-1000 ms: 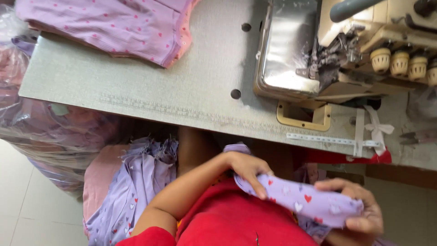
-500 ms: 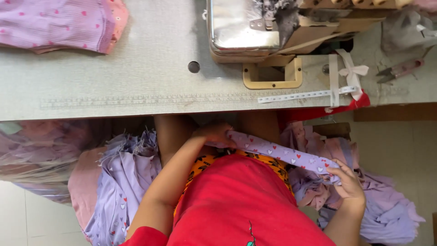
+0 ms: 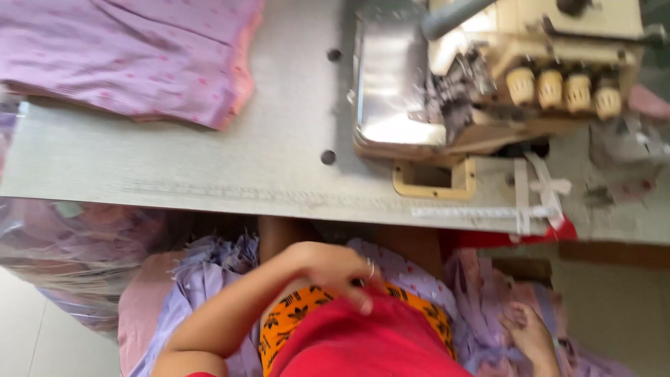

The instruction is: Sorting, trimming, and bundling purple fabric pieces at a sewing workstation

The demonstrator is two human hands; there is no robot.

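Lilac cloth (image 3: 412, 276) printed with small hearts lies in the person's lap, below the grey table (image 3: 209, 167). Their left hand (image 3: 335, 269) rests on it with fingers loosely curled; whether it pinches the cloth I cannot tell. Their right hand (image 3: 530, 335) is closed on the bunched cloth lower down. A sewing machine (image 3: 502, 84) and a folded purple garment (image 3: 132, 56) sit on the table.

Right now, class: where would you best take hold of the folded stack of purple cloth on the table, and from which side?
Grip the purple cloth stack at its folded corner nearest the sewing machine, coming from the table's near edge: that corner lies free on bare tabletop.
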